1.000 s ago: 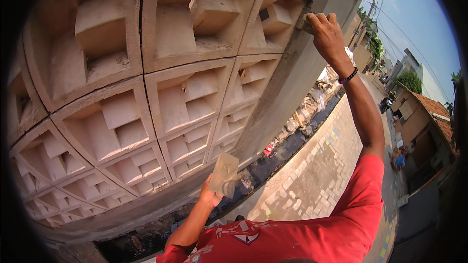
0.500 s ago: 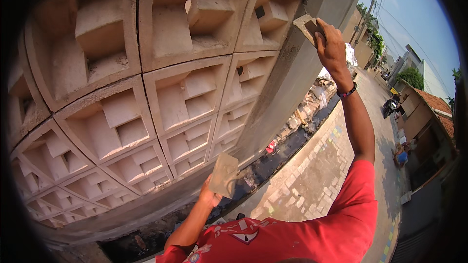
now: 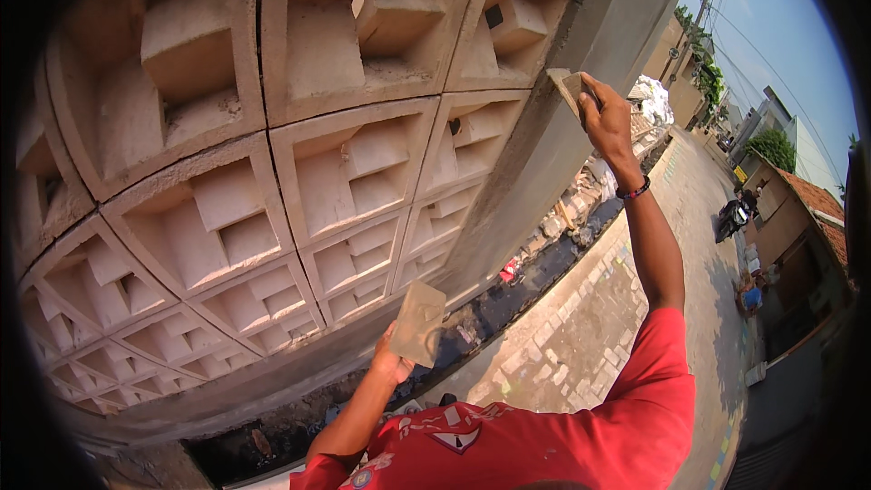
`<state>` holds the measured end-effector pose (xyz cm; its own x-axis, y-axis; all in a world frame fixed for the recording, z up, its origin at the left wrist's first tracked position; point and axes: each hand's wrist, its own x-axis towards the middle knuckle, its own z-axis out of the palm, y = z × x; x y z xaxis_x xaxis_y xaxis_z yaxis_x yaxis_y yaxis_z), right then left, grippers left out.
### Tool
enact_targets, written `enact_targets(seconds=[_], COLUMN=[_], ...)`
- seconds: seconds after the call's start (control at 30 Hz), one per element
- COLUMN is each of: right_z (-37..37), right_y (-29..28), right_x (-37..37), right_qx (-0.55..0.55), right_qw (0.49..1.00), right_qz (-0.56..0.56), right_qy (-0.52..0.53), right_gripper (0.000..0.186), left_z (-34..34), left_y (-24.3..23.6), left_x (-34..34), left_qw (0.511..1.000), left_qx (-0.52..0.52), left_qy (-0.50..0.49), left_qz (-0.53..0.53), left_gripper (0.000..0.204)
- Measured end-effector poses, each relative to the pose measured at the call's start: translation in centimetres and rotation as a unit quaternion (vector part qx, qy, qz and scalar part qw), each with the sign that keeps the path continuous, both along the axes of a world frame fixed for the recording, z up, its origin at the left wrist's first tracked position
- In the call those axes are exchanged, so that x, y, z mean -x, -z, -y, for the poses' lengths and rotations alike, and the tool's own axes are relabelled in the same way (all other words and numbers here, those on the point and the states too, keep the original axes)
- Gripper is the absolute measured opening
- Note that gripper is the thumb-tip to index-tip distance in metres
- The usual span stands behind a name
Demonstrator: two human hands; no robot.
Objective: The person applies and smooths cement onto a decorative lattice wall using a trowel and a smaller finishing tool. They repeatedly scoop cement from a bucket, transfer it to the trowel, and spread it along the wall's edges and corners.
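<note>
My right hand (image 3: 606,122) grips a plastering trowel (image 3: 564,89), its flat blade pressed to or very near the edge of the grey plastered pillar (image 3: 594,45). The hand is raised, with the arm stretched up and forward. Lower down, my left hand (image 3: 391,361) clasps a small rectangular grey-brown board (image 3: 421,319) by its lower left edge. A curved smear marks the board's face. It is held tilted in front of the lower wall, apart from it.
A wall of pale openwork concrete blocks (image 3: 349,163) fills the left side, beside the pillar. Below runs a dark drainage ditch (image 3: 481,313), with rubble and bags (image 3: 581,204) along it. To the right lies a paved lane (image 3: 581,345), with a parked motorbike (image 3: 731,218) and low houses.
My right hand and the trowel have moved down along the pillar, and the trowel's angle has turned. The board in my left hand stays nearly in place.
</note>
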<state>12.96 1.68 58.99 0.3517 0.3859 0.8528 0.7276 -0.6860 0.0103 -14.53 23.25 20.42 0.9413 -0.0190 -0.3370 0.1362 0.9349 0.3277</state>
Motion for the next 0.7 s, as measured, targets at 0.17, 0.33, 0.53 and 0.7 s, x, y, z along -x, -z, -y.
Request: enact_targets(seconds=[0.17,0.33,0.53,0.7], right_z=[1.3,1.1,-0.3,2.5], right_y=[-0.7,-2.5,-2.4,-0.9], right_x=[0.7,-2.0,-4.3,-4.9], right_qx=[-0.132,0.003,0.060,0.046], right_qw=[0.950,0.994,0.983,0.993], right_qz=[-0.214,0.035,0.155,0.111], right_qy=[-0.187,-0.105,-0.074,-0.010], right_gripper=[0.048,0.037,0.036,0.039], left_z=[-0.3,0.4,0.9,0.6], left_y=[-0.1,-0.6,0.1,0.2], left_x=[-0.2,-0.5,-0.7,-0.7], left_qw=[1.000,1.000,1.000,1.000], left_qx=[-0.006,-0.006,-0.011,-0.013], left_qy=[-0.010,0.012,0.027,0.012], left_qz=[-0.001,-0.009,0.011,-0.015], left_gripper=[0.024,0.023,0.023,0.023])
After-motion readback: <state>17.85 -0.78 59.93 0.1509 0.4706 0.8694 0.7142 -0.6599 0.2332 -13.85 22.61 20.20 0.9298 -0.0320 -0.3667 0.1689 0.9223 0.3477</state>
